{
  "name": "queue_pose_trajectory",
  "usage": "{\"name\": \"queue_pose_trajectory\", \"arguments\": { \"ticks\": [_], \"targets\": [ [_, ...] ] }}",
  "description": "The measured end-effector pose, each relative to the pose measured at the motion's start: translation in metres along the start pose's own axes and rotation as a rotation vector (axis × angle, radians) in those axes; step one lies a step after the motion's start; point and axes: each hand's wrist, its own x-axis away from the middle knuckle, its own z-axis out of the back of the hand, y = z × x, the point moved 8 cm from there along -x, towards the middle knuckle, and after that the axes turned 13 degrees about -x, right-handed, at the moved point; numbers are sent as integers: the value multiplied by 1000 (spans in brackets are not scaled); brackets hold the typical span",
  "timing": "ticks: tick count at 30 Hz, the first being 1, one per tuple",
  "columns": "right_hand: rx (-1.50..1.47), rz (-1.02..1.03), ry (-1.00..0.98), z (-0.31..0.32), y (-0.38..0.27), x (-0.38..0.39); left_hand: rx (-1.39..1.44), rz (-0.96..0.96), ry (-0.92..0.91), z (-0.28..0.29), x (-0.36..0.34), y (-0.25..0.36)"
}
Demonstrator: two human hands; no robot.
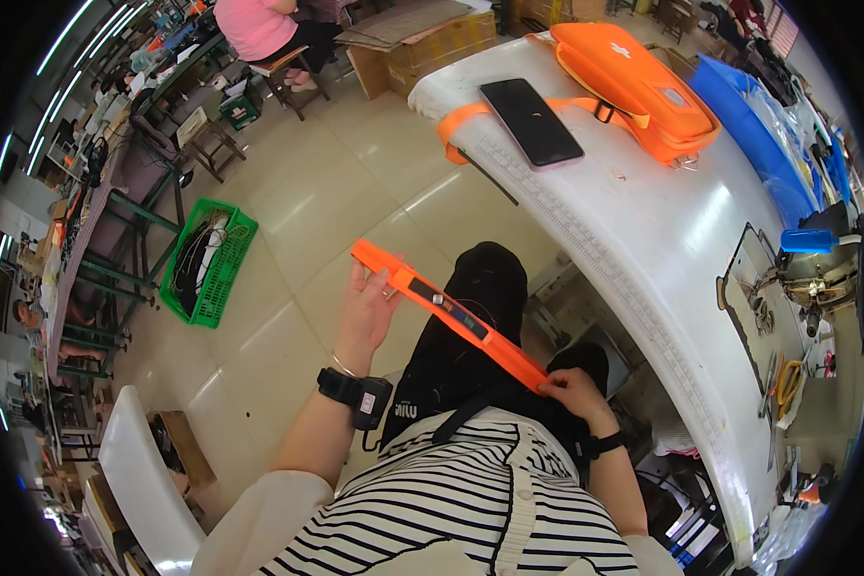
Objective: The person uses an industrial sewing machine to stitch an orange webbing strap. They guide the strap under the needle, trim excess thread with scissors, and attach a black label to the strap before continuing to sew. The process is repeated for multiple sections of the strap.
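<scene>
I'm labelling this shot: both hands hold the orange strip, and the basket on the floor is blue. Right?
Not quite: the head view shows the basket on the floor is green. The left hand and right hand do hold the orange strip.

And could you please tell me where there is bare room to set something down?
The white table has a broad, nearly bare patch between the phone, the orange bag and the machine. The floor between the green basket and the left hand is bare too. It is crowded around the bag and blue bin.
</scene>
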Motion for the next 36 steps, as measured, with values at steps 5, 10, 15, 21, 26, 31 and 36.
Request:
{"name": "queue_pose_trajectory", "arguments": {
  "ticks": [5, 10, 15, 21, 26, 31, 36],
  "targets": [
    [75, 155, 195, 11, -43, 14, 33, -19, -114, -23, 4, 5],
    [1, 387, 298, 21, -139, 18, -15, 26, -200, -62, 21, 19],
    [140, 877, 363, -5, -215, 13, 14, 43, -253, -86, 32, 28],
    [-134, 345, -183, -39, -186, -17, 89, -123, -187, -58, 23, 49],
    [-492, 277, -132, -36, -179, -1, 131, -88, -84, -42, 20, 46],
    [-509, 319, -85, -24, -172, 22, 99, 11, -163, -92, 31, 49],
    [-346, 359, 54, 8, -171, 69, -221, -142, -369, -153, 27, 59]
  ]
}}
